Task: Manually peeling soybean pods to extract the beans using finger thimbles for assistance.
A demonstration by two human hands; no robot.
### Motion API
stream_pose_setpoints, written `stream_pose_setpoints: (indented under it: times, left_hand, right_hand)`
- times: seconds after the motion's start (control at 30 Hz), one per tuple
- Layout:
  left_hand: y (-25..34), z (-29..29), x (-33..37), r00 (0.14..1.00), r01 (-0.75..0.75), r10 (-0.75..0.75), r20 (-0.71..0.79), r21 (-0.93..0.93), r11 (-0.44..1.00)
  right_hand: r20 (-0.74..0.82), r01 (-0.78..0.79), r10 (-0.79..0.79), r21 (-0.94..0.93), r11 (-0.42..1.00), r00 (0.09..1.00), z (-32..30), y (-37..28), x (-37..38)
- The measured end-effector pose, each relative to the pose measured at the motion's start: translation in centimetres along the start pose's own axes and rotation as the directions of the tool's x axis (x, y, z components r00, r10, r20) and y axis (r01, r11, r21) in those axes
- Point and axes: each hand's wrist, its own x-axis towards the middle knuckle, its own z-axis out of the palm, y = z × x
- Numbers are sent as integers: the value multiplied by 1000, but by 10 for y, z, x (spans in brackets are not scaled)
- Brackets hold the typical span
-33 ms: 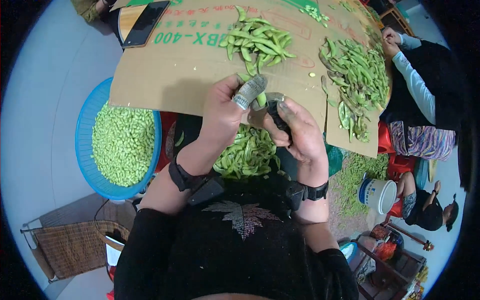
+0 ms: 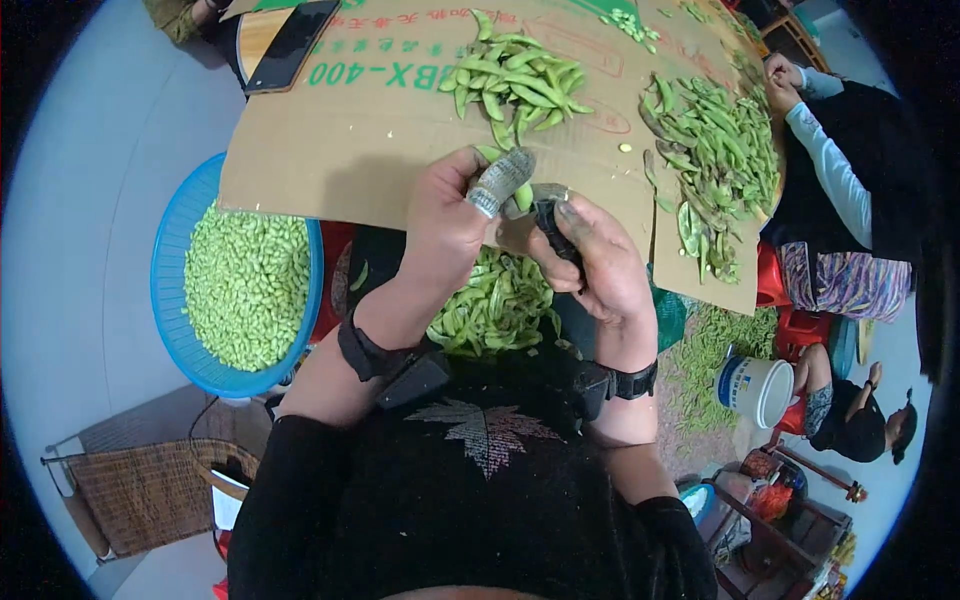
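Note:
In front of me, over the cardboard's near edge, my left hand point(image 2: 450, 205) is closed on a green bean pod point(image 2: 523, 197). A grey knitted cover point(image 2: 503, 180) wraps its thumb. My right hand point(image 2: 605, 255) is close beside it, with its stained thumb and fingers closed around a dark object point(image 2: 556, 232) whose kind I cannot make out. Just beyond my hands lies a small heap of plump green pods point(image 2: 520, 80). Below them, between my forearms, is a pile of opened, flattened pod shells point(image 2: 490, 305).
A blue basket point(image 2: 170, 300) of shelled green beans point(image 2: 245, 290) stands at left. On the cardboard point(image 2: 300, 160) are a phone point(image 2: 292, 45) and a bigger pod heap point(image 2: 720, 140). Another person's hands point(image 2: 783, 82) are at the right edge. A white bucket point(image 2: 770, 390) stands beyond pods on the floor.

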Motion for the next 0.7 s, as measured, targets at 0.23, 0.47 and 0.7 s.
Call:
stream_pose_setpoints:
  times: [0.23,0.47,0.7]
  left_hand:
    - [0,4,-11,995,-54,47,82,89,995]
    - [-5,-9,-13,971,120,-100,218,-81,989]
    - [-9,-4,-10,963,-268,259,80,423,866]
  right_hand:
    - [-212,-5,-82,-380,925,974,7,11,-3]
    - [-218,-12,-18,-134,991,976,8,22,-2]
    - [-318,68,-234,-457,887,919,10,24,0]
